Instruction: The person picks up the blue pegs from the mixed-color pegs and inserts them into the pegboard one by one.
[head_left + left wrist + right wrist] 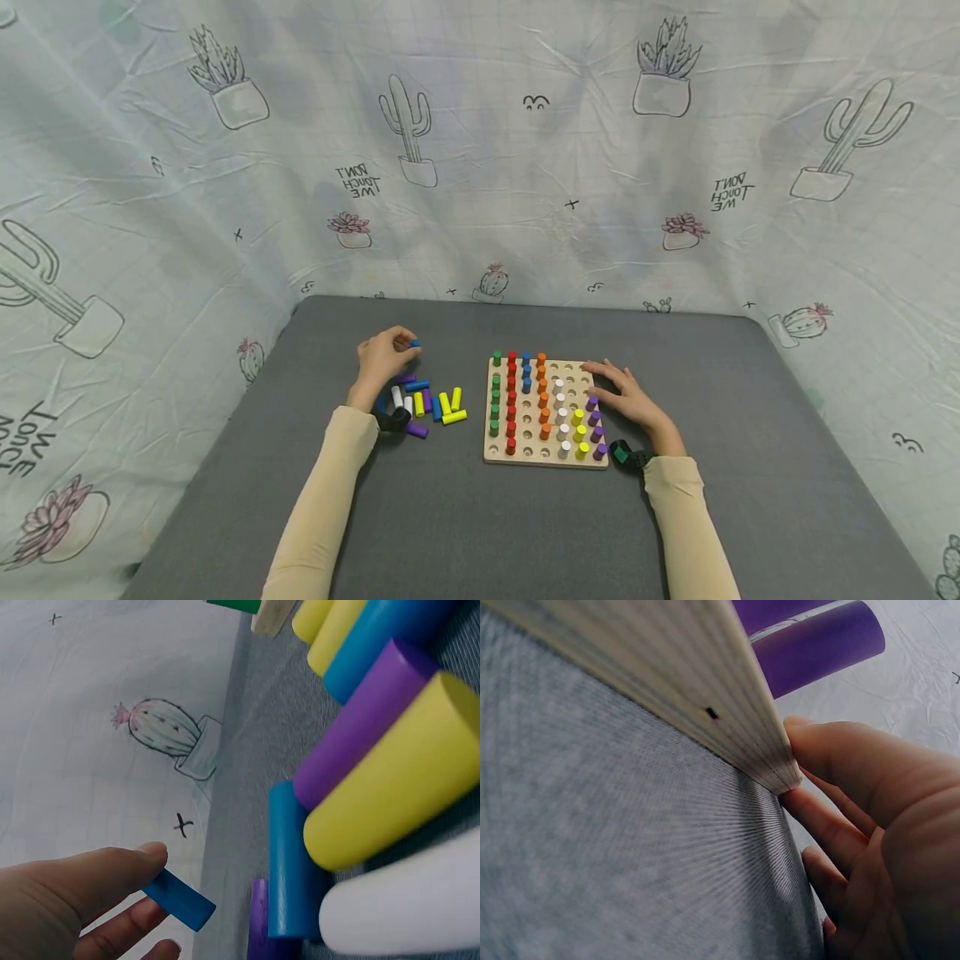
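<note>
A wooden pegboard (546, 461) lies on the grey table, holding columns of green, red, blue, orange, white, yellow and purple pegs. My left hand (384, 357) is raised above a pile of loose pegs (427, 402) and pinches a blue peg (414, 343) (178, 899) between thumb and fingers. My right hand (630, 397) rests on the board's right edge (705, 712), fingers spread and straight, beside the purple pegs (597, 425) (817, 646).
The grey table (750, 467) is walled on three sides by a cactus-print cloth (480, 150). Black wrist cameras sit on both wrists (628, 455). Loose yellow, blue, purple and white pegs (375, 780) lie left of the board.
</note>
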The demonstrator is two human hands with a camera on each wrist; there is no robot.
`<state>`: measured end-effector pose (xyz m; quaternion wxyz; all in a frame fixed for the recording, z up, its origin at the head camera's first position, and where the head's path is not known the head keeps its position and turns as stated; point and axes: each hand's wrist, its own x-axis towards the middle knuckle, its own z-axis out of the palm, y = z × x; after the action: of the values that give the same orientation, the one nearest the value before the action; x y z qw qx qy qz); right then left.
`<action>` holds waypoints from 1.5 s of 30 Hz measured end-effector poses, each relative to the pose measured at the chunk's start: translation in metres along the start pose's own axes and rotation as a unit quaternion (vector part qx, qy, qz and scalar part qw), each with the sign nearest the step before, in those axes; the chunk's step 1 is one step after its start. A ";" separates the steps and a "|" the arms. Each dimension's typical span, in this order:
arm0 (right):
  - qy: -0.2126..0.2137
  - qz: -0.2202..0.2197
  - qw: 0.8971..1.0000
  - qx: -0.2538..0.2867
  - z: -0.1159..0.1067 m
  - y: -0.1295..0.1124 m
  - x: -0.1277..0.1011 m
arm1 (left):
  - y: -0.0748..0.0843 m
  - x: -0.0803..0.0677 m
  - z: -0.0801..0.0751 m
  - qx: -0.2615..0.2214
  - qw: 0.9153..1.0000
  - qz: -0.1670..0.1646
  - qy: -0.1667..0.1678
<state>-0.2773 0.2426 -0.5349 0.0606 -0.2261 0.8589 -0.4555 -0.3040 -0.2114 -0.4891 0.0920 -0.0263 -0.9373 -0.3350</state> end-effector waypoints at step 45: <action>-0.002 0.003 1.000 0.002 -0.003 -0.037 -0.006 | 0.039 -0.016 0.031 -0.094 0.993 0.070 0.023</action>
<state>-0.2601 0.2299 -0.5033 0.0642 -0.2244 0.8585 -0.4567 -0.2891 -0.1612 -0.4909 0.1335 -0.0925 -0.8951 -0.4153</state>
